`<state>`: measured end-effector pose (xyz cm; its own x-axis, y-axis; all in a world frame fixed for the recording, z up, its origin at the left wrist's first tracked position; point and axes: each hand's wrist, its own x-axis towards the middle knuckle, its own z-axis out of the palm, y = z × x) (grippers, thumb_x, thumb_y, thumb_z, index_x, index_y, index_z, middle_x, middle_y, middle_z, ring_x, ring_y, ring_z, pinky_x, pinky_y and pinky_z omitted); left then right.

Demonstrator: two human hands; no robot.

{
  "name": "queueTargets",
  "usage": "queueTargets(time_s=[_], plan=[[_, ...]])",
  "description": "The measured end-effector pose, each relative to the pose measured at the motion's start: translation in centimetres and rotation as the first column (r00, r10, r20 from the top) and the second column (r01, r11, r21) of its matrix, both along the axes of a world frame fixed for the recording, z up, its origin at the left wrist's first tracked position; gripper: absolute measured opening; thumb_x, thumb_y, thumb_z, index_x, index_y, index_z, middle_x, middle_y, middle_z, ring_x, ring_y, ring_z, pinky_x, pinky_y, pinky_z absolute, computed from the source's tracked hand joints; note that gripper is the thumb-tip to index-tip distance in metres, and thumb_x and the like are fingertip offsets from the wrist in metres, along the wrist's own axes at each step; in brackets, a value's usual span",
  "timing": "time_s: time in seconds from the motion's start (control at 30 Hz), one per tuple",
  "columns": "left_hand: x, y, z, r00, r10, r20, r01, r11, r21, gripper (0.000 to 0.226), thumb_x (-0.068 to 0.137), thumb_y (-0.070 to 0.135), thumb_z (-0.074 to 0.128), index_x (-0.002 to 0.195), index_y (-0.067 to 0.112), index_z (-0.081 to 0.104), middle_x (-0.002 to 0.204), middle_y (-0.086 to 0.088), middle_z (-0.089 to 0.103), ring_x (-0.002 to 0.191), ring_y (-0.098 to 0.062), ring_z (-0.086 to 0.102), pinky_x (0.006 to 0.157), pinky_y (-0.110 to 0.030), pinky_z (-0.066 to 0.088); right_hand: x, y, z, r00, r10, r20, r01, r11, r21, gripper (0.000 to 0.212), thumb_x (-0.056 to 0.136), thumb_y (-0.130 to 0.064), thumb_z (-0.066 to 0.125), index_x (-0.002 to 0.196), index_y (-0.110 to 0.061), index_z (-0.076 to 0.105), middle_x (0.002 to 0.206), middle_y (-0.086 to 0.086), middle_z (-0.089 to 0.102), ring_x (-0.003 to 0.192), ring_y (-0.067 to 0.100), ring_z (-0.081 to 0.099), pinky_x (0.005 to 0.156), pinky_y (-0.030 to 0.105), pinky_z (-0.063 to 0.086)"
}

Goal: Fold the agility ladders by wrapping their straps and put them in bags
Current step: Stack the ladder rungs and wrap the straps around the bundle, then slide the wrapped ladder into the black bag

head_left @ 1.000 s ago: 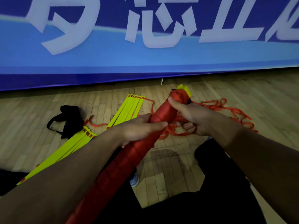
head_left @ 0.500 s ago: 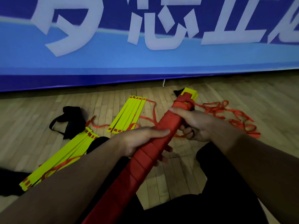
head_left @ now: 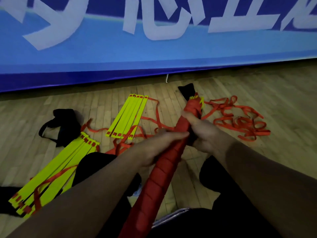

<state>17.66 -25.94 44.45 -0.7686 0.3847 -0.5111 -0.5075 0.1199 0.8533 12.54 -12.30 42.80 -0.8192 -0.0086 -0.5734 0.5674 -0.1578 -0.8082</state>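
Left hand [head_left: 159,146], right hand [head_left: 204,133] grip wrapped ladder [head_left: 164,167]; strap apparently taut.

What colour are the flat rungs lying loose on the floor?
Bright yellow rungs with small red marks at their ends, clearest in the head view.

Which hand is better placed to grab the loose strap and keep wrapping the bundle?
Probably the right hand. It grips the bundle near its far end, beside the loose strap on the floor. The left hand holds the bundle's middle, steadying it.

Large white Chinese characters run across the blue banner [head_left: 154,48], cropped; only 心 reads.
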Motion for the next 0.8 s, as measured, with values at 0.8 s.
queueTargets(time_s=[0.8], plan=[[-34.2, 13.1, -30.0, 0.837, -0.543, 0.075, 0.439, 0.583, -0.683, 0.028, 0.096, 0.017, 0.052, 0.118, 0.008, 0.067, 0.113, -0.008, 0.067, 0.102, -0.024, 0.063, 0.086, -0.035, 0.052, -26.5, 12.7, -28.3, 0.924, -0.306, 0.227, 0.232, 0.924, 0.303, 0.024, 0.089, -0.025, 0.065, 0.100, -0.004, 0.067, 0.086, 0.017, 0.064, 0.080, 0.032, 0.065, 0.068, 0.039, 0.049]])
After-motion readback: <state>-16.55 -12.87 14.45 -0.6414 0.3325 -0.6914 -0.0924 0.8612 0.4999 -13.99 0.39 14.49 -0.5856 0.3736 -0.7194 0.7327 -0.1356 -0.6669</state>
